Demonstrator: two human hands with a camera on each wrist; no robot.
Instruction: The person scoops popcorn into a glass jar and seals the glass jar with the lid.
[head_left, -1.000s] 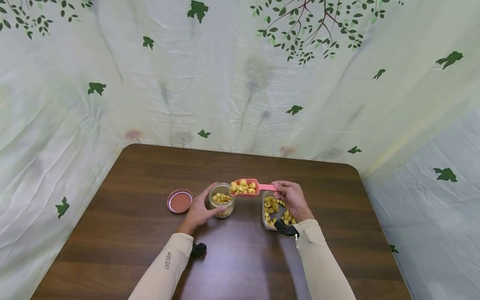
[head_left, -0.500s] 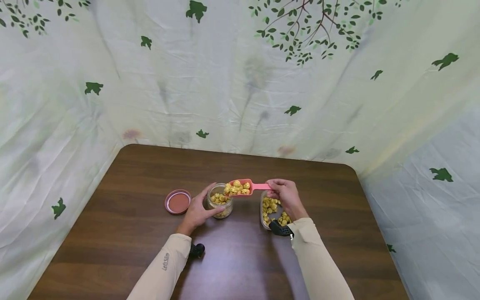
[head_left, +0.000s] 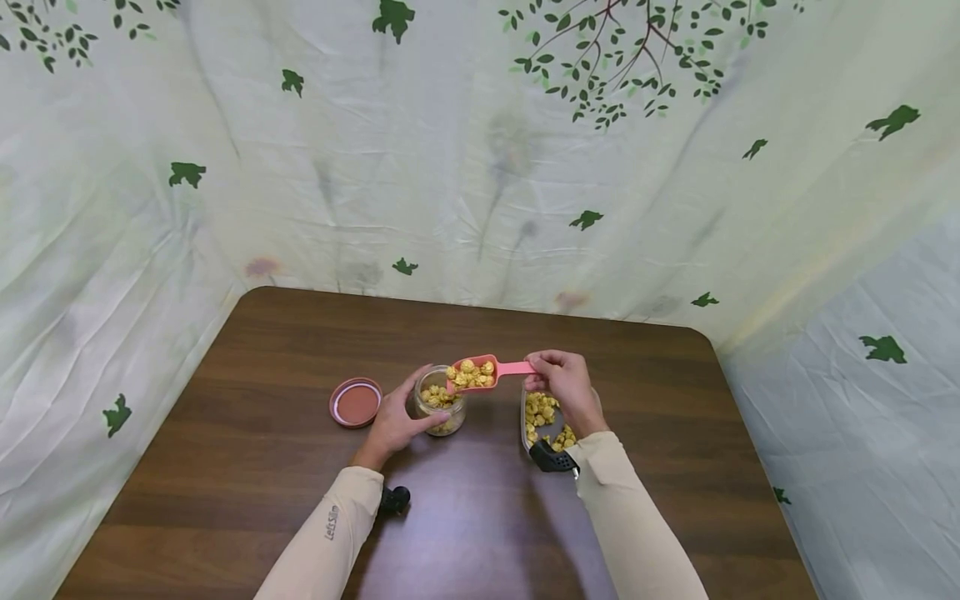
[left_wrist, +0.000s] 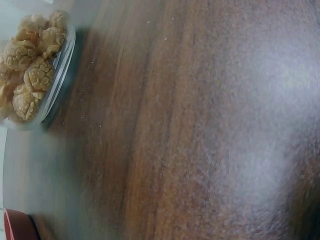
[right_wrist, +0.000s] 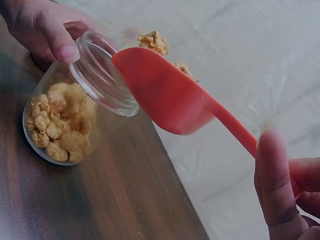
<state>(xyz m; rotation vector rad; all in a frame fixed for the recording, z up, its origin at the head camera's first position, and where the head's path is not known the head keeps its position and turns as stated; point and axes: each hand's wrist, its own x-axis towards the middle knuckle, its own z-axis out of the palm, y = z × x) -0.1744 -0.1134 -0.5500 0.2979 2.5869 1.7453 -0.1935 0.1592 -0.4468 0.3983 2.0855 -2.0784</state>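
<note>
Left hand grips a jar toward the bench's far edge. Right hand pinches a scoop of popcorn.

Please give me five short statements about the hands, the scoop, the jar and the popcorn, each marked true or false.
1. The right hand holds the scoop by its handle. True.
2. The left hand grips the jar. True.
3. The scoop is empty. False: it carries popcorn.
4. The jar is closed. False: its mouth is open, and a lid lies on the table.
5. The container by the right wrist holds popcorn. True.
</note>
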